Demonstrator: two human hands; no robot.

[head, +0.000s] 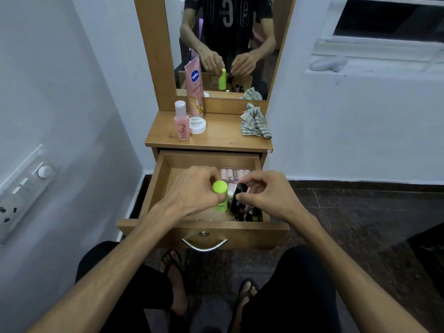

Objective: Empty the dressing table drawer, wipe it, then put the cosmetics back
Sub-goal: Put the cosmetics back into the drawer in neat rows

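Note:
The wooden drawer (pixel 158 186) of the dressing table is pulled open below me. Over it, my left hand (pixel 192 191) grips a lime-green bottle (pixel 220 194) held upright. Right beside it, my right hand (pixel 266 193) pinches a black bottle (pixel 237 197). Inside the drawer lie a pack of pale pink items (pixel 234 174) at the back and several small dark bottles (pixel 249 215) in the front right corner. On the tabletop (pixel 221 135) stand a pink bottle (pixel 181 121), a pink Vaseline tube (pixel 195 90) and a white nail-polish jar (pixel 197 124).
A striped cloth (pixel 255 122) lies crumpled on the tabletop's right side. The mirror (pixel 223 44) rises behind it. White walls close in on both sides, with a switch panel (pixel 21 193) on the left wall. My knees and sandalled feet (pixel 173 272) are below the drawer handle (pixel 204 243).

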